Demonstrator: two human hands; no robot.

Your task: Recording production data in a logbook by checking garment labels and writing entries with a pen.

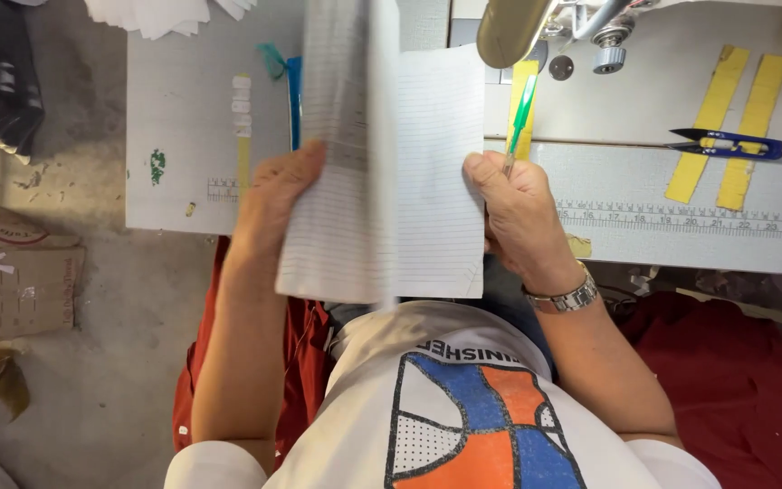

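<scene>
A lined notebook (427, 181) is held open in front of me above the edge of the sewing table (183, 136). My left hand (278, 195) grips its left side, where a blurred page (346, 154) stands lifted mid-turn. My right hand (518, 208) holds the right edge of the notebook and also pinches a green pen (521, 118) that points up and away. A metal watch (565, 297) is on my right wrist.
A sewing machine head (545, 32) sits at the top. Blue thread snips (730, 143) lie beside two yellow tape strips (726, 118). A printed ruler (681, 217) runs along the table edge. Red fabric (735, 380) lies lower right, a cardboard box (24, 281) on the floor left.
</scene>
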